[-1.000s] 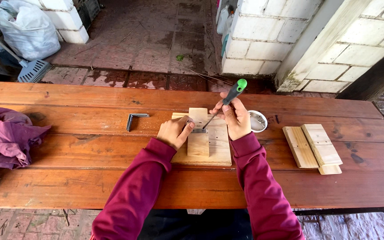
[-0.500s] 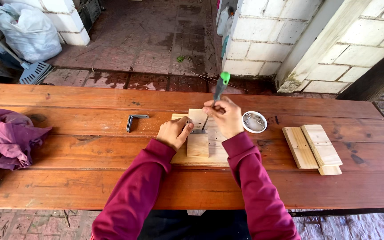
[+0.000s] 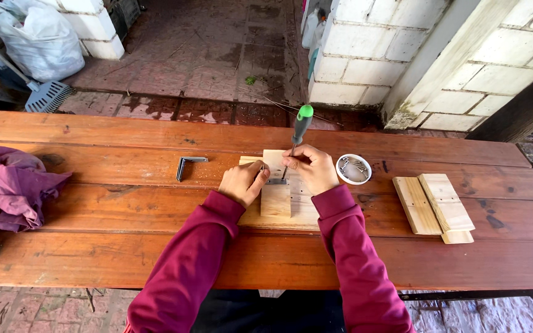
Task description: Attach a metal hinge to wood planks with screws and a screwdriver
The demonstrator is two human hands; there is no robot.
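Mid-bench, on the long wooden table (image 3: 94,203): pale wood boards (image 3: 291,213) stacked flat, small upright block (image 3: 276,198) on top, metal bracket (image 3: 275,181) at the block's far end

L hand (image 3: 242,182) curled narrow, fingertips pinching/steadying the bracket against the block; looks placed to stop the bracket shifting under torque, palm braced on the board for stability. Can't tell if a screw is pinched too, too small to see

R hand (image 3: 313,168) closed around the shank of a screwdriver (image 3: 297,139), low grip near the tip, green/black handle sticking up free and tilted slightly away from the person. Low grip prob for guiding the tip onto the bracket rather than for turning force. Tip lands at the bracket, exact contact hidden by fingers

Round white tub (image 3: 353,168) w/ small metal fasteners just right of R hand, near enough for quick reach w/o moving the elbow. Spare angle bracket (image 3: 187,164) lies left of L hand, apart from the workpiece. Two more pale slats (image 3: 434,205) stacked further right, well apart, overlapping at a slight angle

Purple cloth (image 3: 10,188) bunched at far left end of the table, well away from the work. Beyond the table: wet paving, white block wall (image 3: 365,55), white sack (image 3: 38,40) top left
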